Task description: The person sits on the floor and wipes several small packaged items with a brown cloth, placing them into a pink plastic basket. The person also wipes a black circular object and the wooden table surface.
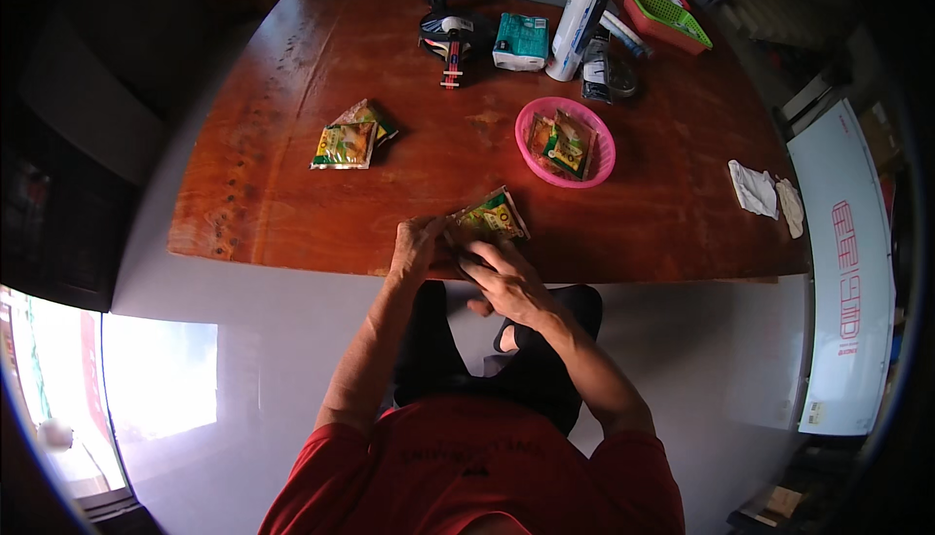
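Observation:
At the table's near edge, a small glossy food packet point(495, 214), green and yellow, lies tilted in front of me. My left hand point(416, 246) pinches its left end. My right hand point(508, 284) is curled against its lower edge, thumb below; the fingers hide part of the packet, and something dark shows between the hands. Similar packets point(344, 146) lie overlapping farther left. To the right, a round pink plastic basket point(605, 160) holds several more packets point(568, 146).
Across the brown wooden table point(292, 214) stand a teal tissue pack point(521, 40), a tall cylindrical tube point(579, 29) and a dark device with a red strip point(452, 48). Green and red baskets point(672, 19) sit far right. White cloths point(754, 189) lie by the right edge.

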A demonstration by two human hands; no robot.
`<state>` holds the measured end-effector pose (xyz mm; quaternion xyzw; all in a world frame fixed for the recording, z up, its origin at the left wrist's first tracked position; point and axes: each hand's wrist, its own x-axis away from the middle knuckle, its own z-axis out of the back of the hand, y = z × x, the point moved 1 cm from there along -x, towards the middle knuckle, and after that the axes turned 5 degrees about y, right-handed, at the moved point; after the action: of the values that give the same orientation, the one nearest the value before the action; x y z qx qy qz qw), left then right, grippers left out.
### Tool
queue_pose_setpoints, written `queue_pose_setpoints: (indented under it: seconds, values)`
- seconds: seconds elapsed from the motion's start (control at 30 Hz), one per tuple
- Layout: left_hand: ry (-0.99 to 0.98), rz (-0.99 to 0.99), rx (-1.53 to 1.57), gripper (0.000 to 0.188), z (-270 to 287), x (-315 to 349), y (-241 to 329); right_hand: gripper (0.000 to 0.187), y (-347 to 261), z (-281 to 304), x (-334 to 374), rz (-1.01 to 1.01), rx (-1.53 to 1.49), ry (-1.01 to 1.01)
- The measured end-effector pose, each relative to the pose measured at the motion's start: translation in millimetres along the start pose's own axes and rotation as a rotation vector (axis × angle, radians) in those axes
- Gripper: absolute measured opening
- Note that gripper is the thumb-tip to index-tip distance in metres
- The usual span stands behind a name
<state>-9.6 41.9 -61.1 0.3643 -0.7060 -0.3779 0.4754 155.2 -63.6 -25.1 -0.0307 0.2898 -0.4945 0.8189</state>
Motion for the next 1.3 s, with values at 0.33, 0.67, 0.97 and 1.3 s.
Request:
queue_pose_setpoints:
  seconds: [0.33, 0.67, 0.97, 1.3]
  values:
    - [0.062, -0.189, -0.178, 0.029, -5, 0, 0, 0.022, 2, 27, -54, -0.176, -0.054, 0.35]
    - [0.044, -0.055, -0.122, 0.032, -11, 7, 10, 0.023, 31, -19, -56, -0.243, 0.181, 0.277]
    - [0.011, -0.081, -0.07, 0.033, -4, 0, -1, 0.029, 68, 5, -6, -0.265, 0.4, 0.336]
    - [0.154, -0.71, -0.269, 0.015, -17, 24, 75, 0.026, 86, 41, 63, -0.494, 0.638, 0.379]
